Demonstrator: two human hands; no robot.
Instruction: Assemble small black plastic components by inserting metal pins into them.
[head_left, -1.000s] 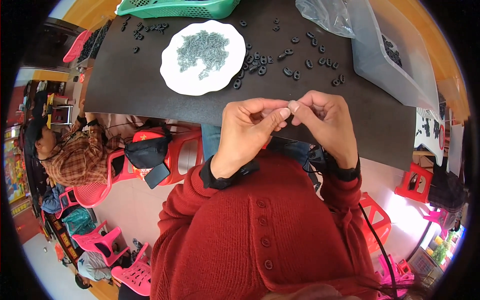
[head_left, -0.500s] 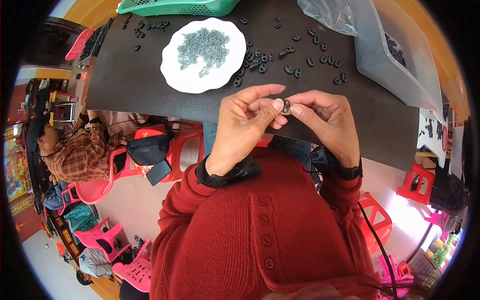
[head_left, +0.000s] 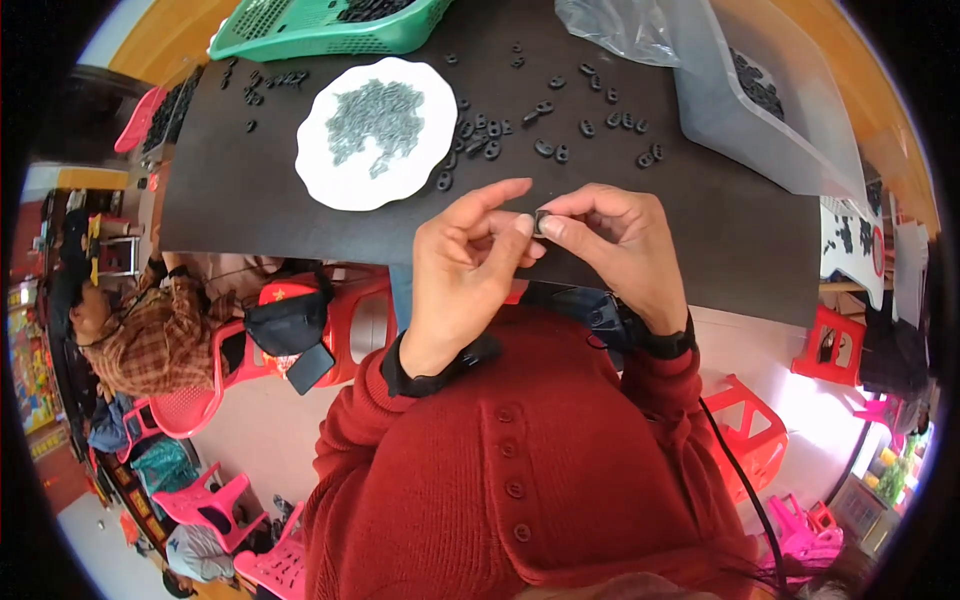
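Between the fingertips of both my hands is a small black two-holed cord lock (head_left: 541,221), held just above the table's near edge. My left hand (head_left: 455,265) pinches one side of it with thumb and fingers, its index finger raised. From the other side, my right hand (head_left: 622,245) grips it with thumb and index finger. The fingers cover much of the piece. Beyond my left hand lies a white scalloped plate (head_left: 318,185) with a heap of tiny clear-grey springs (head_left: 375,118). Several loose black cord locks (head_left: 545,148) are scattered on the table past my hands.
On the dark table (head_left: 240,200), a green basket (head_left: 330,46) holding black pieces stands at the far left. A translucent bin (head_left: 740,150) and a clear plastic bag (head_left: 620,30) are at the far right. A person in a plaid shirt (head_left: 150,345) sits left, near red chairs.
The whole view has shifted, so the table things now appear further left. Between my fingers the cord lock has turned; its two-holed face no longer shows. Both hands keep their pinch.
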